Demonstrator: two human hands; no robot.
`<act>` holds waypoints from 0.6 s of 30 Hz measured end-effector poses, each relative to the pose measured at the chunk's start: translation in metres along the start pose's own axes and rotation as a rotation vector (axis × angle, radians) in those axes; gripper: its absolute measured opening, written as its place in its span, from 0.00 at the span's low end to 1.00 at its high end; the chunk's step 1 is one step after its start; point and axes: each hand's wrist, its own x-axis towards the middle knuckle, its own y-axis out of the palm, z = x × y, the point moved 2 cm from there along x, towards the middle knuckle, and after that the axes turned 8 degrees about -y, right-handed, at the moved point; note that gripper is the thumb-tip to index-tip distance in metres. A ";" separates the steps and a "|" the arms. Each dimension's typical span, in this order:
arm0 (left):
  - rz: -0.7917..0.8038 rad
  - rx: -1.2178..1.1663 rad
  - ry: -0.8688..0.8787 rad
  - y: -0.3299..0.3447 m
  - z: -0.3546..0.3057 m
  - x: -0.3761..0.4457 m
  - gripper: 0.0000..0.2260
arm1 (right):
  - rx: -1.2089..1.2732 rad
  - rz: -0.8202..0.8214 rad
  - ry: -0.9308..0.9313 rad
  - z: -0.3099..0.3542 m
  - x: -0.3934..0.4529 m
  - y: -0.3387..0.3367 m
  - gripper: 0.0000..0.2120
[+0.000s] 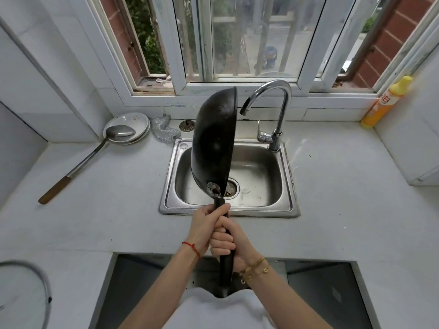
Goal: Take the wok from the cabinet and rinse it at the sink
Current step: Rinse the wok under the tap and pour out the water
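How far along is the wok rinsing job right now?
Done: the wok is out and over the sink. In hand: left hand and right hand grip its handle, tilting it on edge. Left: no water visibly runs from the faucet.

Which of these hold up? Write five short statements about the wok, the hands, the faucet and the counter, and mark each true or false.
1. Both hands grip the wok's handle. True: the left hand sits nearer the bowl and the right hand behind it on the wok.
2. The wok lies flat in the sink. False: it is held up on its side above the sink.
3. Water runs from the faucet. False: no stream shows at the faucet.
4. A ladle rests across the plates left of the sink. True: the ladle lies on the plates.
5. The yellow bottle stands left of the sink. False: the yellow bottle leans at the far right wall.
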 end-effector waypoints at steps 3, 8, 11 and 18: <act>-0.053 0.083 0.081 0.002 -0.007 -0.007 0.10 | 0.081 0.043 -0.003 0.000 -0.003 0.002 0.25; -0.099 0.183 0.165 0.001 -0.011 -0.015 0.09 | 0.153 0.171 -0.028 -0.006 -0.005 0.007 0.22; -0.121 0.210 0.175 0.001 -0.011 -0.017 0.09 | 0.189 0.258 -0.036 -0.009 -0.006 0.008 0.22; -0.153 0.221 0.178 0.000 -0.006 -0.021 0.11 | 0.178 0.256 -0.023 -0.014 -0.005 0.002 0.20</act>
